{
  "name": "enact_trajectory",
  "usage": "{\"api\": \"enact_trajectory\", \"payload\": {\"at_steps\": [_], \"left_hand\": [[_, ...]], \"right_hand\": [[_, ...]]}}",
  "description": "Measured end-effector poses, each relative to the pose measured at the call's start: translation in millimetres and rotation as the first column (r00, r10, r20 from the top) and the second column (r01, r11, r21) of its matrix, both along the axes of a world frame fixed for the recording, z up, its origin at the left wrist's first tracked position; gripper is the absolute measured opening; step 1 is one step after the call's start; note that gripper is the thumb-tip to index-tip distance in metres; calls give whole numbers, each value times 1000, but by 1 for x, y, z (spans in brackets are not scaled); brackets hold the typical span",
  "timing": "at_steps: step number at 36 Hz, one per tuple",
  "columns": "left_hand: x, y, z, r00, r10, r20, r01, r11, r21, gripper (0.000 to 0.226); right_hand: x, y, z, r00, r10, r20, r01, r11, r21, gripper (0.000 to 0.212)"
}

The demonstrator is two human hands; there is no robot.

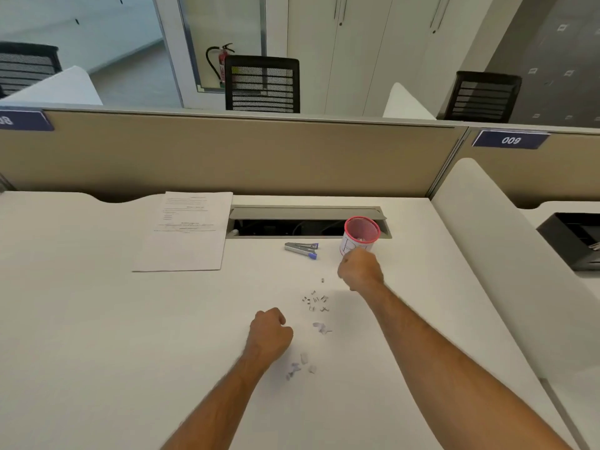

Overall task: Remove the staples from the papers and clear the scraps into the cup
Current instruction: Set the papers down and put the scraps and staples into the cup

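A paper cup (pixel 360 236) with a pink rim stands on the white desk (pixel 97 319), with bits inside it. My right hand (pixel 359 269) is a closed fist just in front of the cup; whether it holds anything is hidden. My left hand (pixel 271 332) is also a fist resting on the desk. Between them lie several pulled staples (pixel 315 301) and small paper scraps (pixel 321 328); more scraps (pixel 300 365) lie beside my left wrist. A staple remover (pixel 302 250) with blue tips lies left of the cup. The papers (pixel 188 232) sit at the back left.
An open cable tray (pixel 292 227) is cut into the desk behind the cup. A beige partition (pixel 227 157) closes the back. A white side panel (pixel 487 254) bounds the right, with a black organiser (pixel 574 240) beyond it.
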State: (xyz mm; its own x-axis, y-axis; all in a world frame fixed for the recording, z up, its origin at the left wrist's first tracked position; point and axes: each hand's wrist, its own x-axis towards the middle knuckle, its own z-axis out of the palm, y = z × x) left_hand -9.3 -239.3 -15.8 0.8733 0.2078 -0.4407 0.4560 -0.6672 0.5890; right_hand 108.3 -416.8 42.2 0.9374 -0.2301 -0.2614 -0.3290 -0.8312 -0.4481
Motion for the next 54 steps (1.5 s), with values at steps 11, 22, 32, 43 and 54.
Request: {"api": "enact_trajectory", "payload": {"at_steps": [11,22,32,43,54], "left_hand": [[-29,-7,5,984,-108,-138,125,985,119,15],[-45,-19,0,993,-22,-116,17,999,-37,19],[-44,-29,2,995,40,-89,-55,983,-176,33],[-44,-14,0,995,84,-44,-87,995,-50,26],[-39,-5,2,992,121,21,-120,992,-41,23]], "right_hand": [[-69,11,-52,911,368,-183,-348,928,133,24],[-115,18,-60,849,510,-141,-489,858,159,38],[-132,10,-55,838,529,-135,-510,847,152,44],[-144,24,-76,848,520,-106,-508,853,120,50],[-135,33,-77,839,543,-37,-545,837,-57,19]]}}
